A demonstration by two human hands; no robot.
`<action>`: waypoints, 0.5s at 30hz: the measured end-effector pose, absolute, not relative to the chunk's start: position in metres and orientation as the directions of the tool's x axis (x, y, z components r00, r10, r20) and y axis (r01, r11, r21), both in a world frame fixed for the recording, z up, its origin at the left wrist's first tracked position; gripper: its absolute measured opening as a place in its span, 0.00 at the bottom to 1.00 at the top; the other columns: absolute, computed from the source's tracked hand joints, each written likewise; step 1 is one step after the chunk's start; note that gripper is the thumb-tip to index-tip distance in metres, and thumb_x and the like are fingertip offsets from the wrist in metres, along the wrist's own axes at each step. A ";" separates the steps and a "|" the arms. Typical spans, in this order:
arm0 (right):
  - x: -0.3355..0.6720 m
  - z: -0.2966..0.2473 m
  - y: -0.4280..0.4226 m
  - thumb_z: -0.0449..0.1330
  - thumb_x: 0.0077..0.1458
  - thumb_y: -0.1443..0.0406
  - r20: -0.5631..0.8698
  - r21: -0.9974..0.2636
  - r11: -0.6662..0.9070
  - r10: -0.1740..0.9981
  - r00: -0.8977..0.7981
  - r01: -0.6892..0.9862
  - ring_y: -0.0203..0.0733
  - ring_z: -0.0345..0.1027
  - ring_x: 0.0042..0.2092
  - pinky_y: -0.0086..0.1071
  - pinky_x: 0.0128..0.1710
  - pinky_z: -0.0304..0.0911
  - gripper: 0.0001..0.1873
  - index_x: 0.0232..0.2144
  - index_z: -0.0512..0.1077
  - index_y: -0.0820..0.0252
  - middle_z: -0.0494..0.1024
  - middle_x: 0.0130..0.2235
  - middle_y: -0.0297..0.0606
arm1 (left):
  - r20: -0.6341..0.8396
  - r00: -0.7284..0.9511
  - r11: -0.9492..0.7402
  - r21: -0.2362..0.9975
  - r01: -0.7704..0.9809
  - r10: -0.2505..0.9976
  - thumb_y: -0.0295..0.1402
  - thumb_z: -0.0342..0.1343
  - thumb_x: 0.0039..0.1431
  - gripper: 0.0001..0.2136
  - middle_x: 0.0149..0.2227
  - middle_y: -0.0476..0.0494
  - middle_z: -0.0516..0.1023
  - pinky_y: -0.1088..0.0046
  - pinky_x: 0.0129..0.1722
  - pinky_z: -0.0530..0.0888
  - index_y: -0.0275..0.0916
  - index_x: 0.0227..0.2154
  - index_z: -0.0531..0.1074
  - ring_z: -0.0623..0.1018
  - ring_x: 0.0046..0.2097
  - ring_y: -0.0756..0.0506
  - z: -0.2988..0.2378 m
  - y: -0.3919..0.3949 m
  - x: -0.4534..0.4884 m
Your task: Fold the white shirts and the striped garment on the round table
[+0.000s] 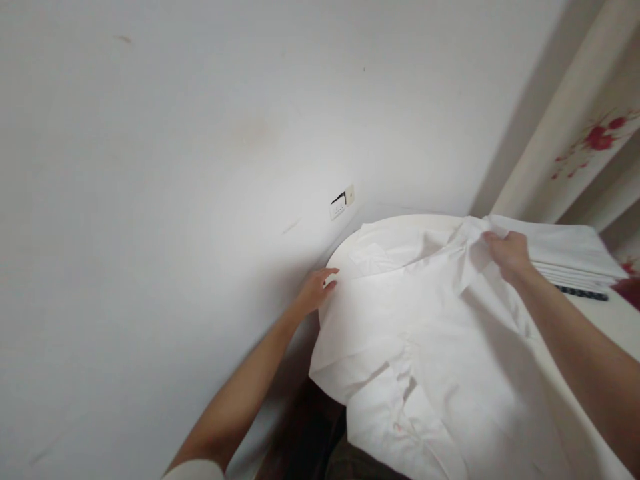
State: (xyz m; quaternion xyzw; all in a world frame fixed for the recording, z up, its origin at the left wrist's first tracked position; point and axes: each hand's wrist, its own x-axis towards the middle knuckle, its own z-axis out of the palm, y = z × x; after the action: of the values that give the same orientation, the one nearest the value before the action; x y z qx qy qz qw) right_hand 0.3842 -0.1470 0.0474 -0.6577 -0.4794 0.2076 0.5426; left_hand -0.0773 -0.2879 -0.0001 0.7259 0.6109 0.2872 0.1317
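Observation:
A large white cloth (400, 307) lies rumpled over a round-ended white table (425, 221) and hangs down past its near edge. My right hand (507, 253) pinches a bunched fold of this cloth near the far side, raising it slightly. At the table's left edge is my left hand (316, 291), thumb and fingers apart, by the cloth's border; it holds nothing, and whether the fingertips touch the cloth is hard to tell. Creases and a gathered patch show in the cloth's middle.
To the right sits a stack of folded white cloth (575, 257), with a dark patterned strip (583, 293) beside it. A pale curtain (545, 167) with red flowers hangs behind. The wall (200, 167) stands close on the left, with a socket (338, 207) above the table.

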 end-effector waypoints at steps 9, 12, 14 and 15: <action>0.386 0.058 -0.159 0.62 0.52 0.63 0.184 -0.934 0.016 0.877 0.444 0.356 0.38 0.69 0.32 0.27 0.29 0.64 0.18 0.41 0.79 0.72 0.80 0.36 0.45 | 0.100 0.239 -0.252 0.578 0.776 0.966 0.32 0.55 0.59 0.10 0.32 0.47 0.77 0.73 0.36 0.69 0.36 0.41 0.78 0.73 0.32 0.48 -0.010 -0.246 -0.091; 0.387 0.057 -0.155 0.62 0.52 0.62 0.189 -0.917 -0.004 0.877 0.441 0.400 0.37 0.67 0.30 0.28 0.28 0.62 0.20 0.43 0.78 0.73 0.79 0.33 0.44 | 0.136 0.177 -0.223 0.571 0.790 0.975 0.29 0.57 0.56 0.16 0.41 0.44 0.76 0.71 0.38 0.71 0.35 0.48 0.76 0.72 0.32 0.50 -0.015 -0.257 -0.099; 0.387 0.053 -0.153 0.62 0.51 0.64 0.202 -0.889 -0.014 0.886 0.418 0.457 0.38 0.67 0.29 0.29 0.28 0.61 0.19 0.42 0.79 0.73 0.78 0.30 0.42 | 0.205 0.115 -0.212 0.555 0.804 0.972 0.27 0.56 0.56 0.19 0.46 0.41 0.74 0.70 0.42 0.73 0.35 0.51 0.74 0.73 0.36 0.49 -0.018 -0.273 -0.098; 0.388 0.051 -0.152 0.63 0.50 0.65 0.211 -0.870 -0.016 0.891 0.402 0.492 0.39 0.67 0.29 0.30 0.29 0.61 0.17 0.40 0.80 0.72 0.78 0.29 0.40 | 0.244 0.093 -0.216 0.545 0.810 0.965 0.26 0.54 0.57 0.18 0.48 0.41 0.73 0.68 0.45 0.73 0.36 0.52 0.73 0.74 0.39 0.48 -0.018 -0.285 -0.096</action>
State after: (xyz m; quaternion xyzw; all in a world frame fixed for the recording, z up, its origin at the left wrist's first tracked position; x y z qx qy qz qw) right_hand 0.3875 -0.1515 0.0510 -0.6823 -0.5068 0.2055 0.4851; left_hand -0.0956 -0.2849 -0.0182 0.7265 0.6110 0.2829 0.1371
